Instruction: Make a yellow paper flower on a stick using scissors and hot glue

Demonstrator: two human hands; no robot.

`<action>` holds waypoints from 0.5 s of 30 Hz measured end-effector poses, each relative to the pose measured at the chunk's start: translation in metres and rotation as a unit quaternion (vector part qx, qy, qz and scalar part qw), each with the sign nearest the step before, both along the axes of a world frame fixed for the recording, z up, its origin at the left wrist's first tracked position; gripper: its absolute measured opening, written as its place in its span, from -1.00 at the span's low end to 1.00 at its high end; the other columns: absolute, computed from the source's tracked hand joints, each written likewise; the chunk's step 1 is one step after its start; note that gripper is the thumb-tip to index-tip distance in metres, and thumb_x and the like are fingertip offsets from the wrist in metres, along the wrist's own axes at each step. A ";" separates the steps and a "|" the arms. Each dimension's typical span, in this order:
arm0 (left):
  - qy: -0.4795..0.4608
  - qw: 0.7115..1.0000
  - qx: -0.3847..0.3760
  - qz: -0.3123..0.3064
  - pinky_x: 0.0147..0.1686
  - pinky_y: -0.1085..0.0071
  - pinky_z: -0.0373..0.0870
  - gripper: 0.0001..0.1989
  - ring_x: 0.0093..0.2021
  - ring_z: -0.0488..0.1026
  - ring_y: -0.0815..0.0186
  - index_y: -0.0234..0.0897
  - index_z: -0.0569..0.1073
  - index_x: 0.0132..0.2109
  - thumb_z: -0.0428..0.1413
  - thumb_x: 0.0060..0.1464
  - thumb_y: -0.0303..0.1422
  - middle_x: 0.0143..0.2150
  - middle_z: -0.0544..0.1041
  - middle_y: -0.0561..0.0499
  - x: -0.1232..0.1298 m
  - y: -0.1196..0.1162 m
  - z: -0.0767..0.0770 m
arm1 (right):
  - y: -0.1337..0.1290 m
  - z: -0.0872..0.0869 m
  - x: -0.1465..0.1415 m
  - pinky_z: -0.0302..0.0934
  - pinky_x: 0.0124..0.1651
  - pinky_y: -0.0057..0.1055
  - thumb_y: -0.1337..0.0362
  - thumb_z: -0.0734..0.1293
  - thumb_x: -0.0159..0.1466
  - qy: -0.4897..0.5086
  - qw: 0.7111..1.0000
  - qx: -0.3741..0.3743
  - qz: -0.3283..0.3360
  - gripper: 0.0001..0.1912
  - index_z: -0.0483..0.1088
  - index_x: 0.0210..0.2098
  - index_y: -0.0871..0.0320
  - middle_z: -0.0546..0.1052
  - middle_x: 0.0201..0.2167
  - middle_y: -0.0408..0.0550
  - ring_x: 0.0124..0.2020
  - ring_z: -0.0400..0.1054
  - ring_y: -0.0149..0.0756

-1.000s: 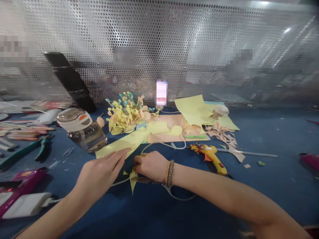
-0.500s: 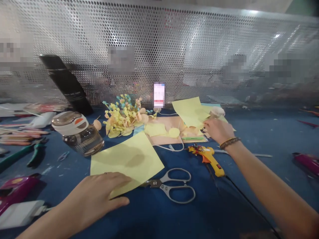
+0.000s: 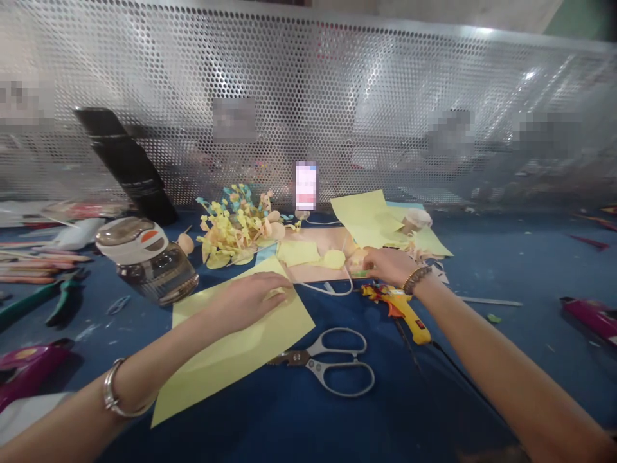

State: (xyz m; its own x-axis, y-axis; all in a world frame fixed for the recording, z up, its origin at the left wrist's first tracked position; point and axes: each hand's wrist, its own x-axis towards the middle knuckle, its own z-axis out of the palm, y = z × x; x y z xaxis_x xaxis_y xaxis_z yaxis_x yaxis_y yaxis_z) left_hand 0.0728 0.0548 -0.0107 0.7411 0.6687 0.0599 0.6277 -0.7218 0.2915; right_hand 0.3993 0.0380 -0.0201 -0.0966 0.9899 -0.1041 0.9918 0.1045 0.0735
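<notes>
My left hand (image 3: 248, 299) rests over a large sheet of yellow paper (image 3: 231, 350), fingers stretched out near its upper edge. My right hand (image 3: 393, 265) reaches down to the pink-beige board (image 3: 330, 235), its fingers bent together above a green stick (image 3: 359, 273) that is mostly hidden. What those fingertips hold, if anything, does not show. A cut yellow strip (image 3: 297, 252) and a round yellow piece (image 3: 334, 259) lie on the board. Just below my right hand is a yellow glue gun (image 3: 402, 308). Grey-handled scissors (image 3: 332, 360) lie beside the large sheet.
A bunch of yellow and blue paper flowers (image 3: 236, 228) stands behind a lidded glass jar (image 3: 149, 257). Further yellow sheets (image 3: 361, 215) lie at the back right. Green-handled pliers (image 3: 65, 299) are at left. A phone (image 3: 306, 185) stands against the perforated metal screen (image 3: 308, 83).
My left hand has slid forward and right over the yellow sheet, whose near corner now shows. My right hand has moved left and nearer, from the back sheets to the green stick.
</notes>
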 end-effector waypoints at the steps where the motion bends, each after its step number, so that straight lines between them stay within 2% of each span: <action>1: -0.002 1.000 -0.003 0.002 0.01 0.26 0.31 -0.63 0.05 0.41 0.18 -0.10 0.46 0.02 -0.14 0.24 -0.18 0.07 0.51 0.03 0.000 0.000 -0.001 | 0.000 0.000 0.004 0.29 -0.19 -0.27 0.15 0.31 0.27 -0.006 1.000 -0.007 -0.008 -0.77 0.47 -0.23 0.20 0.54 -0.24 -0.03 -0.23 0.43 -0.25; 5: -0.010 1.000 0.003 0.000 0.00 0.27 0.31 -0.64 0.04 0.42 0.19 -0.12 0.47 0.01 -0.13 0.24 -0.21 0.04 0.53 0.03 -0.003 -0.004 -0.002 | -0.002 0.003 0.017 0.30 -0.19 -0.24 0.14 0.30 0.28 -0.023 0.999 -0.023 -0.034 -0.74 0.47 -0.23 0.22 0.55 -0.27 -0.02 -0.24 0.44 -0.24; 9: -0.026 0.999 0.031 -0.033 -0.03 0.28 0.33 -0.66 -0.01 0.45 0.21 -0.15 0.49 -0.02 -0.12 0.25 -0.24 -0.01 0.56 0.01 0.003 -0.009 -0.005 | -0.003 0.006 0.013 0.28 -0.13 -0.22 0.19 0.30 0.28 -0.027 0.999 -0.019 -0.031 -0.76 0.46 -0.14 0.20 0.53 -0.14 0.03 -0.11 0.41 -0.17; 13: -0.052 0.993 0.086 -0.057 -0.10 0.29 0.35 -0.68 -0.07 0.47 0.22 -0.17 0.46 0.01 -0.13 0.27 -0.29 -0.04 0.56 -0.01 0.025 -0.007 -0.002 | 0.000 0.006 0.005 0.30 -0.10 -0.18 0.18 0.28 0.31 -0.051 0.998 -0.028 -0.040 -0.77 0.43 -0.17 0.22 0.51 -0.17 -0.01 -0.16 0.41 -0.23; 15: -0.045 0.991 0.107 -0.074 -0.09 0.29 0.34 -0.68 -0.03 0.44 0.20 -0.21 0.42 0.06 -0.13 0.27 -0.39 -0.02 0.54 -0.06 0.042 0.001 0.000 | 0.000 0.006 0.003 0.31 -0.12 -0.20 0.19 0.28 0.31 -0.059 0.997 -0.030 -0.042 -0.78 0.42 -0.20 0.22 0.51 -0.19 -0.03 -0.19 0.42 -0.26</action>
